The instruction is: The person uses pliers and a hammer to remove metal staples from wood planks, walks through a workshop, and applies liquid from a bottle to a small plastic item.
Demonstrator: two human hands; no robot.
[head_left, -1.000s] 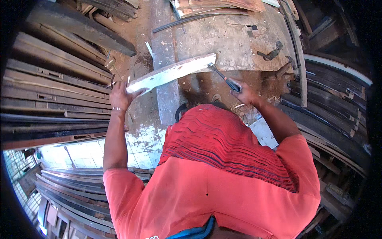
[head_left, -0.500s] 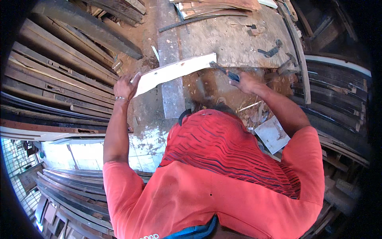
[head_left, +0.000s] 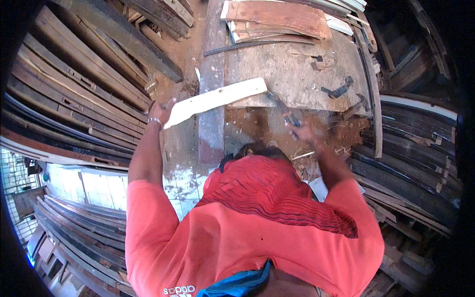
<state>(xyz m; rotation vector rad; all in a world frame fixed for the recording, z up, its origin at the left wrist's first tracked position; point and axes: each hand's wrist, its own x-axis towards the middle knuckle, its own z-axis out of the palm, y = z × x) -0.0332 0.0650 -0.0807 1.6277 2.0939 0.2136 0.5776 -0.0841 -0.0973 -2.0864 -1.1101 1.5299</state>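
A pale, slightly curved wooden board (head_left: 217,101) with a few dark spots lies across the front left of the workbench. Its left end is in the grip of my left hand (head_left: 161,113), thumb on top and fingers around the edge. My right hand (head_left: 303,129), a little blurred, is closed around the handles of dark pliers (head_left: 282,106). The jaws of the pliers are beside the board's right end; whether they touch it I cannot tell.
On the worn workbench (head_left: 277,64) lie reddish boards (head_left: 277,20), a hammer-like dark tool (head_left: 341,88) and a small dark block (head_left: 317,63). Long planks (head_left: 64,94) are stacked on the left, with darker timber (head_left: 415,133) on the right.
My right hand has drawn the pliers back toward my body, their jaws dropping to the board's near corner. My left hand still holds the board, and the view has shifted.
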